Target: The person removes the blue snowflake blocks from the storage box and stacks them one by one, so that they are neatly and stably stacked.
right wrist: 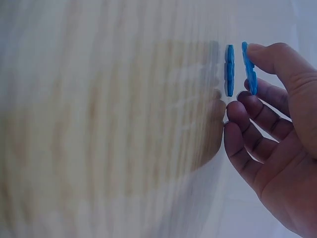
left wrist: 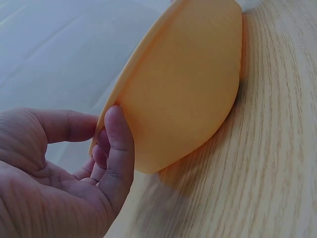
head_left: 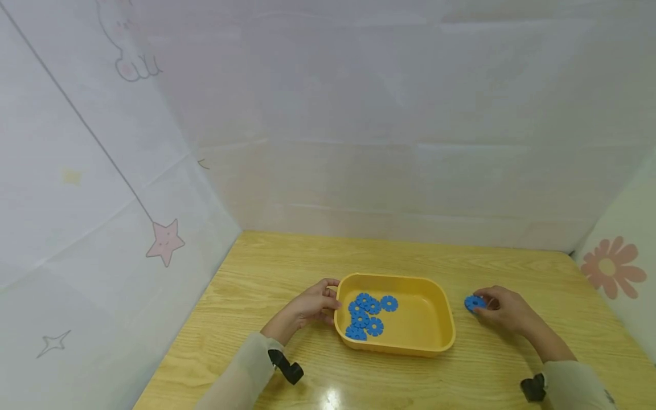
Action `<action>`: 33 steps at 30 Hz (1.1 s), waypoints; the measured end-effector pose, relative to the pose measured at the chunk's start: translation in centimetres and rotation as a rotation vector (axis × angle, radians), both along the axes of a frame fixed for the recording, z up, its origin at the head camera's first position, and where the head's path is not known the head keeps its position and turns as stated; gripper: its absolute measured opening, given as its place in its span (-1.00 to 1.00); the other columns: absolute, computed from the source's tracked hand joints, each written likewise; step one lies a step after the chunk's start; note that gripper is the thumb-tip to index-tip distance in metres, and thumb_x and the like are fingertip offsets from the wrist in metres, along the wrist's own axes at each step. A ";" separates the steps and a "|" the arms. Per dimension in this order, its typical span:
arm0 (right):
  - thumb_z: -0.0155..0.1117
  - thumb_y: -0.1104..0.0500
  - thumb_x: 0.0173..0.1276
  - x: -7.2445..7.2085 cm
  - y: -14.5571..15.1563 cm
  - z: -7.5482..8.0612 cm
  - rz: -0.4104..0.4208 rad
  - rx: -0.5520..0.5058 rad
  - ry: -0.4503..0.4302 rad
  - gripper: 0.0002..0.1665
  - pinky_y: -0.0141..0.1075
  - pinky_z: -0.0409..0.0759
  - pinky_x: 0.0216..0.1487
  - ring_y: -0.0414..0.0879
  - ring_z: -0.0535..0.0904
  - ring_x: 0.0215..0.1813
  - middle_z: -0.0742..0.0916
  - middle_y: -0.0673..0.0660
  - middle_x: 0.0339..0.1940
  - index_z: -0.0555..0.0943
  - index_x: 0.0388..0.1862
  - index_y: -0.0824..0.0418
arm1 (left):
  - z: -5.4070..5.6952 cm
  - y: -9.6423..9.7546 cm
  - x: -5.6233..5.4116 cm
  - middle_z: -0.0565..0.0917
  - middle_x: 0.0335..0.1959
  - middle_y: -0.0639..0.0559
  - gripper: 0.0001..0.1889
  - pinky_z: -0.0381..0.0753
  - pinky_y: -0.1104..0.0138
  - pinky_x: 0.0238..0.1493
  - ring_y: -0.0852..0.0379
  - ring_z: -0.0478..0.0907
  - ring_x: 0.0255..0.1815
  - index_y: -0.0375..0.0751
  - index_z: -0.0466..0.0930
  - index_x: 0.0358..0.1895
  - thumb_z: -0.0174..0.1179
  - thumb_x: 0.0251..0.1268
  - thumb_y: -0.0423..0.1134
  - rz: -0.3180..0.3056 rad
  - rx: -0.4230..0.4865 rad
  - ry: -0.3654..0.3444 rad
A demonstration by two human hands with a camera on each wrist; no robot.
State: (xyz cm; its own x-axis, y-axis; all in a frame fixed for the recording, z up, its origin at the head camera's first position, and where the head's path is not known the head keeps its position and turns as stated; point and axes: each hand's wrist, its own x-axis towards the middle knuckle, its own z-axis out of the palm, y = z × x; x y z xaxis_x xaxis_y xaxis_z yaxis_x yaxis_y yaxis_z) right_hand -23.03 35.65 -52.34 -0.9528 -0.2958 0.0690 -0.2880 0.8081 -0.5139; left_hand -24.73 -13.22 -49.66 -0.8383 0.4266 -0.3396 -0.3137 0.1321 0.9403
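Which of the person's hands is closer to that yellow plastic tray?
Left. The left hand grips the rim of the yellow plastic tray at its left end. The right hand is off the tray's right side, pinching a blue flower-shaped plastic disc.

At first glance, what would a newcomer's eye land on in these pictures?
The yellow plastic tray at the middle of the light wooden table, with a cluster of blue flower-shaped plastic discs in its left half. The left hand grips the tray's left rim; to the tray's right, the right hand pinches another blue disc.
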 end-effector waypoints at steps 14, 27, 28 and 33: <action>0.46 0.05 0.31 -0.3 -0.1 0.1 0.018 -0.010 -0.073 -0.47 -0.11 0.63 -0.16 -0.04 0.58 -0.13 0.66 0.16 -0.08 0.63 0.15 0.33 | 0.0 0.0 0.0 0.48 -0.04 -0.17 -0.36 0.72 0.26 -0.38 -0.03 0.60 -0.18 -0.18 0.22 0.45 0.22 0.34 -0.43 0.012 -0.011 -0.003; 0.48 0.08 0.29 -0.3 -0.2 -0.1 0.036 -0.008 -0.064 -0.46 -0.19 0.59 -0.20 -0.08 0.53 -0.17 0.64 0.13 -0.11 0.62 0.14 0.35 | -0.4 0.1 0.0 0.50 -0.07 -0.17 -0.36 0.72 0.23 -0.38 -0.05 0.61 -0.19 -0.19 0.23 0.45 0.22 0.34 -0.43 0.006 -0.007 0.014; 0.48 0.08 0.29 -0.3 -0.2 -0.1 0.038 -0.009 -0.064 -0.46 -0.19 0.59 -0.21 -0.08 0.53 -0.16 0.64 0.13 -0.11 0.61 0.15 0.35 | -0.4 0.1 0.0 0.50 -0.07 -0.17 -0.36 0.72 0.23 -0.38 -0.05 0.61 -0.19 -0.19 0.23 0.45 0.22 0.33 -0.43 0.007 -0.007 0.014; 0.48 0.11 0.28 -0.4 -0.2 -0.2 0.050 0.001 -0.055 -0.49 -0.22 0.57 -0.22 -0.09 0.51 -0.18 0.63 0.13 -0.13 0.61 0.12 0.34 | -0.3 0.0 0.1 0.49 -0.09 -0.16 -0.36 0.72 0.23 -0.38 -0.04 0.59 -0.20 -0.20 0.22 0.45 0.21 0.34 -0.44 0.004 -0.009 0.019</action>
